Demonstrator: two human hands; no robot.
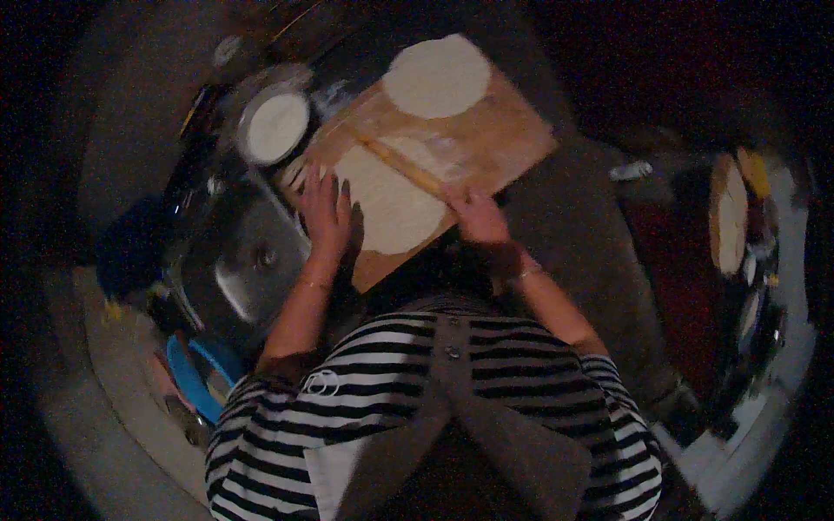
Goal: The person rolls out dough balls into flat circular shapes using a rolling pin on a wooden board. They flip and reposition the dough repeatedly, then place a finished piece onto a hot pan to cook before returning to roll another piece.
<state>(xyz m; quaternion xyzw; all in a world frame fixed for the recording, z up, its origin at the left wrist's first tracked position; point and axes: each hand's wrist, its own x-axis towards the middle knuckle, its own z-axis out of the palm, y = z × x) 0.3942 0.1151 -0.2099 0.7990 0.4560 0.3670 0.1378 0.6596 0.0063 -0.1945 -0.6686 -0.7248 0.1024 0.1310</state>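
Observation:
A flat sheet of dough (394,208) lies on the near half of a wooden board (521,127). Across its far edge runs a thin wooden rolling pin (397,161), slanting from upper left to lower right. My right hand (481,215) holds the pin's near end, beside the dough's right edge. At the dough's left edge my left hand (322,205) rests with its fingers apart, holding nothing. Whether its fingertips touch dough or board is too blurred to tell. A second, round dough sheet (436,78) covers the board's far corner, and loose flour (443,144) dusts the wood between.
Left of the board stands a bowl of white powder (279,129). A metal sink (254,260) is below it, with a dark blue item (133,251) beyond. Something bright blue (192,378) is near my left elbow. A pale round item (728,215) appears at far right.

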